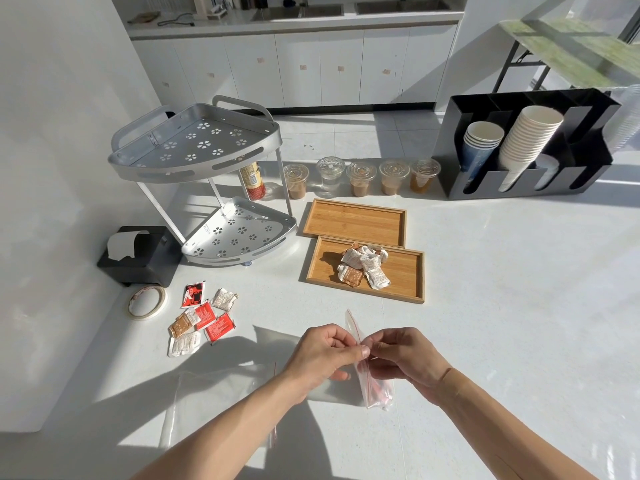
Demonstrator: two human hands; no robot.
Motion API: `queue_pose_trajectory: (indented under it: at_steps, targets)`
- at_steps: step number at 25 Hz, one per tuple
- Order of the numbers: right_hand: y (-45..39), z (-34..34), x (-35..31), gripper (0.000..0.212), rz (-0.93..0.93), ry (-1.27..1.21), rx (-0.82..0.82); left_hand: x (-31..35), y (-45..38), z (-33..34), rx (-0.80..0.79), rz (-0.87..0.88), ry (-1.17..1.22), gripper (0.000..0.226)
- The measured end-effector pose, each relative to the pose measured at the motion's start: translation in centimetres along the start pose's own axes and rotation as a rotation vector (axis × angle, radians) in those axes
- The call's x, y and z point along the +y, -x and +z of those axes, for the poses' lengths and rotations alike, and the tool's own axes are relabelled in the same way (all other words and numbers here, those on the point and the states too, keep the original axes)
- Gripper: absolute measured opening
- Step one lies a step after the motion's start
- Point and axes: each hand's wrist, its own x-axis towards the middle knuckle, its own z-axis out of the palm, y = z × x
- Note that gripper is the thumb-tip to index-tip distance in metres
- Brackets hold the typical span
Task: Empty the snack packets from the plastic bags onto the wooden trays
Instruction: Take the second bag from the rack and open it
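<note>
My left hand [327, 351] and my right hand [403, 358] both pinch the red-zip top of a clear plastic bag [375, 389] held above the white table; red packets show inside its lower end. A second, flat clear bag [214, 400] lies under my left forearm. The near wooden tray [408, 275] holds a heap of white and brown snack packets [363, 268]. Behind it, the far wooden tray [349, 220] holds nothing. Loose red, brown and white packets [201, 320] lie on the table at the left.
A grey two-tier corner rack [207, 181] stands at back left, with a black tissue box [142, 258] and a tape roll [147, 301] near it. Lidded plastic cups [362, 178] line the back. A black cup dispenser [526, 147] stands at right.
</note>
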Motion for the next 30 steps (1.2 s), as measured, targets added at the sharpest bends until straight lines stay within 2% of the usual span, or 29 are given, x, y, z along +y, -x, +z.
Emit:
queue_pose_trajectory:
  at_steps: [3, 7, 12, 16, 20, 25, 30]
  targets:
    - [0.2, 0.2, -0.3, 0.011, -0.008, 0.06, -0.007, 0.2, -0.2, 0.0, 0.009, -0.005, -0.078, 0.03]
    - [0.4, 0.5, -1.0, 0.013, -0.079, 0.207, 0.071, 1.0, -0.4, -0.2, -0.029, -0.032, -0.105, 0.004]
    - [0.8, 0.6, -0.6, 0.014, -0.241, 0.582, 0.131, 1.9, -0.3, 0.0, -0.104, 0.024, -0.376, 0.014]
    - [1.1, -0.2, -1.1, 0.025, -0.268, 0.783, 0.065, 2.3, -0.6, 0.3, -0.129, 0.1, -0.5, 0.014]
    - [1.5, -0.6, -1.3, 0.018, -0.371, 0.929, 0.143, 2.7, -0.9, 1.1, -0.095, 0.156, -0.637, 0.019]
    - [2.6, -4.0, -1.8, 0.034, -0.242, 1.098, 0.455, 3.1, -1.5, -1.4, 0.112, 0.195, -0.771, 0.025]
    - [3.8, -4.7, -2.1, 0.021, -0.165, 1.376, 0.452, 3.5, -1.1, -1.6, 0.09, 0.242, -0.879, 0.015]
